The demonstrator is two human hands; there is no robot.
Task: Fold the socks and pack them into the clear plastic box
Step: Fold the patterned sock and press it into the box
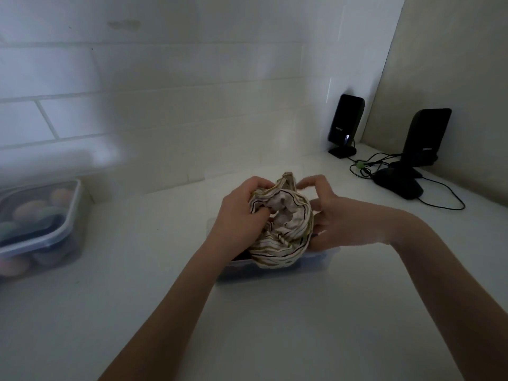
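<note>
Striped cream sock fabric (280,229), soft and bunching, sat balled above the clear plastic box (310,264) on the bench (275,325), my left hand (239,213) gripping its cuff, my right hand (332,218) cupping its side with fingers loosely curled.

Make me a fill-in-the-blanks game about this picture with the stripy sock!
1. Both hands, the left hand and the right hand, hold a ____ sock.
2. The sock is held above a clear plastic ____.
3. Two black ____ stand in the far right corner of the counter.
4. The lidded tub of colourful balls sits on the ____ side.

Missing words: striped; box; speakers; left
</note>
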